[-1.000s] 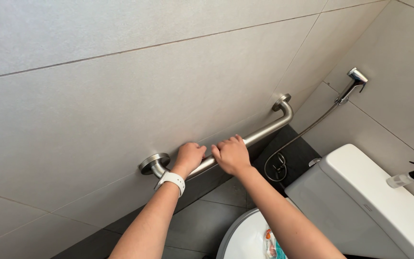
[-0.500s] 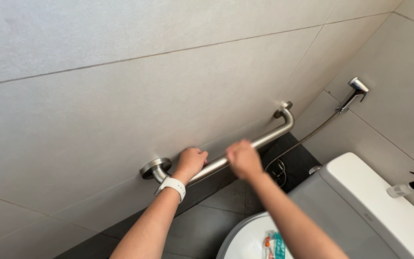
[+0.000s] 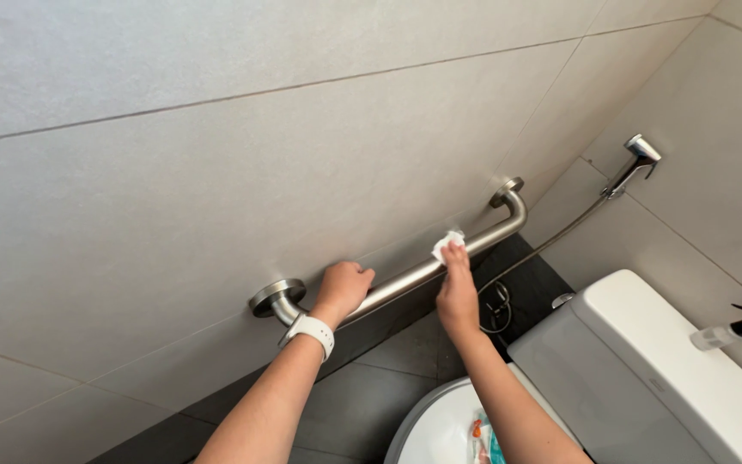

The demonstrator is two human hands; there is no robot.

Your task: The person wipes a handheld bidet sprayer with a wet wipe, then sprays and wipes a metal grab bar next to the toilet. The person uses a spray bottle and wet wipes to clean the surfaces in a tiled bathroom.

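Now, looking down from the head camera, I am gripping the grab bar (image 3: 405,276) with my left hand (image 3: 342,289) — fingers curled over the steel near its lower flange (image 3: 275,296), a white watch (image 3: 308,331) on that wrist. My right hand (image 3: 458,288) is reaching up along the same bar, pinching a small white wipe (image 3: 447,244) between its fingertips and pressing it against the metal, a little below the upper bend (image 3: 513,210). So my hands are sitting apart on the bar, one clamped on the rail, the other closed on the wipe.

The bar is running slanted across the pale tiled wall (image 3: 216,172). To the right a sprayer (image 3: 637,159) is hanging on the wall, its hose (image 3: 551,245) looping down toward the dark floor (image 3: 388,378). Below me the toilet tank (image 3: 672,361) is showing — a spray bottle (image 3: 732,331) resting beyond it — and something colourful is lying in the bowl (image 3: 427,430).
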